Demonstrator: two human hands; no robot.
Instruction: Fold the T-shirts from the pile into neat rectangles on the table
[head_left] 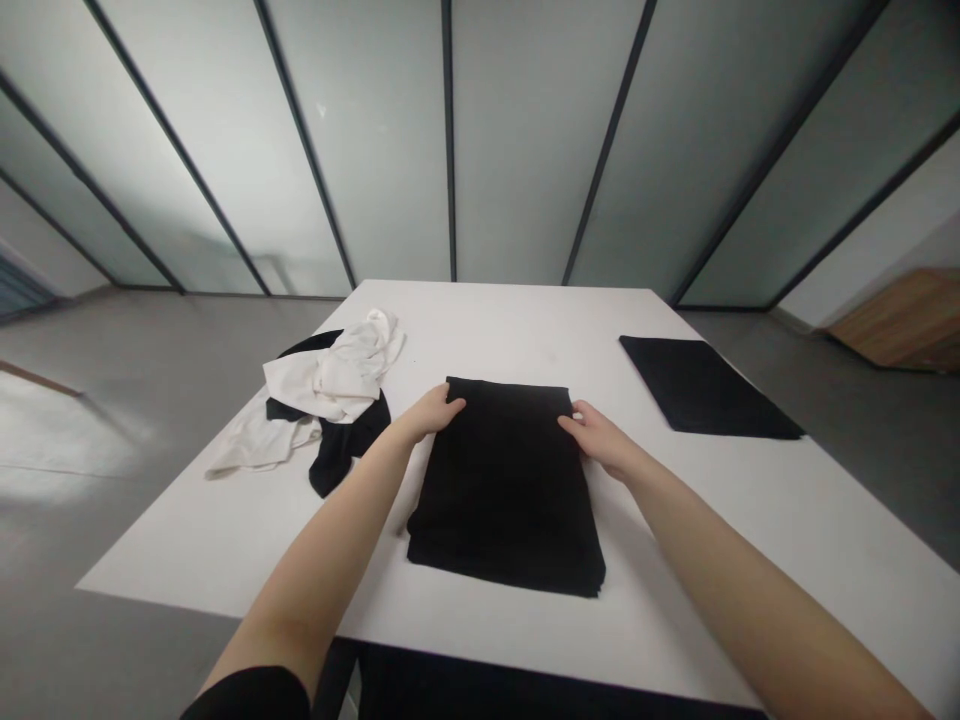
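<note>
A folded black garment [510, 480] lies flat in front of me, a neat rectangle with layered edges showing at its near end. My left hand [436, 410] pinches its far left corner, thumb on top and fingers underneath. At the far right corner, my right hand [594, 436] grips the cloth in the same way. Both hands are closed on the fabric, and the fingers below it are partly hidden. Which kind of garment it is, I cannot tell.
A white table [495, 325] carries everything. On its left lies a crumpled heap of white cloth [345, 365] and black cloth [349, 445]. Another folded black cloth [705, 385] rests by the right edge. Behind the table stands a frosted glass wall [510, 150].
</note>
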